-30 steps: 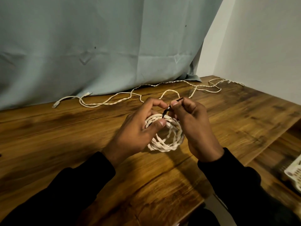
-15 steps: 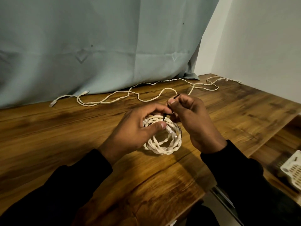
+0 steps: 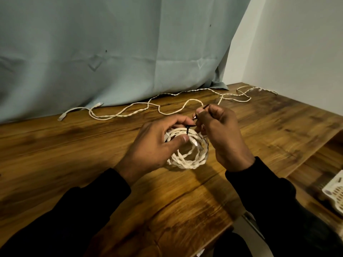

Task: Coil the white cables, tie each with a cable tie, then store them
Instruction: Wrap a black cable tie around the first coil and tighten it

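Left hand [image 3: 154,143]: grips the coiled cable [image 3: 189,156] by its top, thumb pressing inside the loop.
Right hand [image 3: 220,134]: pinches the black cable tie [image 3: 191,125] tail.
Coil: above the wooden table [image 3: 74,149].
Loose cable [image 3: 141,111]: strung along the curtain [image 3: 111,52].
Basket [image 3: 334,193]: far right.

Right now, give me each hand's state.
Left hand: holds the coil.
Right hand: pinches the tie.
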